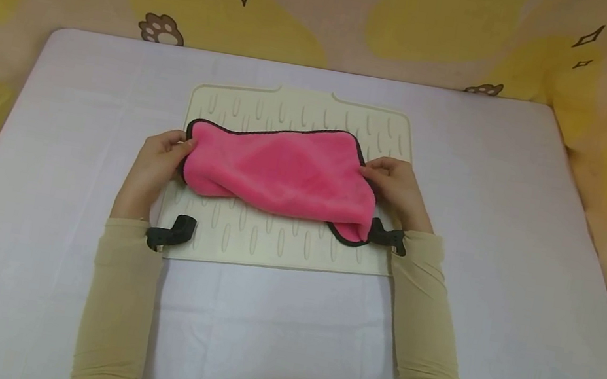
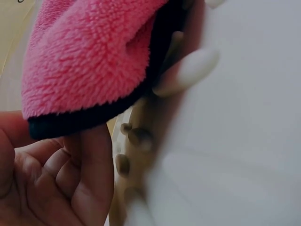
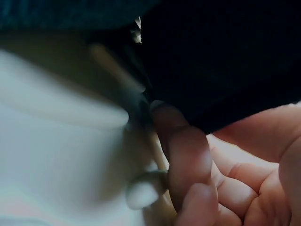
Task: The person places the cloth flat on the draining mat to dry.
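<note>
A fluffy pink cloth (image 1: 283, 170) with a dark edging is spread between both hands, above a cream ribbed mat (image 1: 253, 244). My left hand (image 1: 155, 163) pinches its left edge between thumb and fingers; in the left wrist view the fingers curl beneath the dark edging of the pink cloth (image 2: 89, 61). At the opposite side my right hand (image 1: 396, 187) pinches the right edge. The cloth's lower right corner droops beside the right wrist and shows dark edging. In the right wrist view, dark fabric (image 3: 225, 52) hides part of the grip of the right hand (image 3: 225, 179).
The mat, with raised oval ridges, lies on a white-covered table (image 1: 503, 281). Behind and to the sides hangs a yellow and beige curtain (image 1: 426, 17) with paw prints. Black wrist mounts (image 1: 171, 233) stick out from the sleeves close to the mat.
</note>
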A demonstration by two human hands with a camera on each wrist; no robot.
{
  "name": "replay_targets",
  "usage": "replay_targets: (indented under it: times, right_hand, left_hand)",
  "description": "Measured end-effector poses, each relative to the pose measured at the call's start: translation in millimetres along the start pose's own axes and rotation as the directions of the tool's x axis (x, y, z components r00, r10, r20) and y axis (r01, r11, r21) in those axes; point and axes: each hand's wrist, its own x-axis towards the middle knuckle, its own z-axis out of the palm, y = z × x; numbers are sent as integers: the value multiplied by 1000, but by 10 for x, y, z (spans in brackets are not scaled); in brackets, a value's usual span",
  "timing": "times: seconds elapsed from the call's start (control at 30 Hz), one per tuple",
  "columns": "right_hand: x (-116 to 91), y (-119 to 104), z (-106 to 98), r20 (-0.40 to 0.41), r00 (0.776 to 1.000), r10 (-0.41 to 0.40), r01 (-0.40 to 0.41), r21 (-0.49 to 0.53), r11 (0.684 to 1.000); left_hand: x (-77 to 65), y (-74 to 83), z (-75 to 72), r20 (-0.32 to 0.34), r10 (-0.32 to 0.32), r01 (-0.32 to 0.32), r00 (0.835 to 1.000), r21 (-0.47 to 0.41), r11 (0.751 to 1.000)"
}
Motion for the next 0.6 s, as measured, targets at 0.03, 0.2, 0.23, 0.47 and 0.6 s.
replay_targets:
  times: [0.03, 0.2, 0.23, 0.47, 0.6]
  right_hand:
    - [-2, 0, -1, 0, 1000, -3, 3, 0, 1000]
    - [-12, 10, -18, -25, 1000, 9, -6, 145, 989]
    - [-15, 12, -22, -30, 999, 17, -11, 181, 983]
    - [-29, -10, -37, -75, 997, 13, 5, 235, 972]
    - [-22, -20, -54, -95, 995, 24, 2, 268, 964]
  left_hand:
    - [0, -1, 0, -1, 0, 0, 1000, 4, 1000]
    - [8, 1, 7, -23, 11, -11, 1000, -24, 1000]
    - [12, 2, 11, -35, 18, -19, 999, -36, 999]
    - [72, 6, 37, -135, 46, -57, 990, -79, 995]
    - [102, 27, 51, -140, 45, -52, 989, -40, 998]
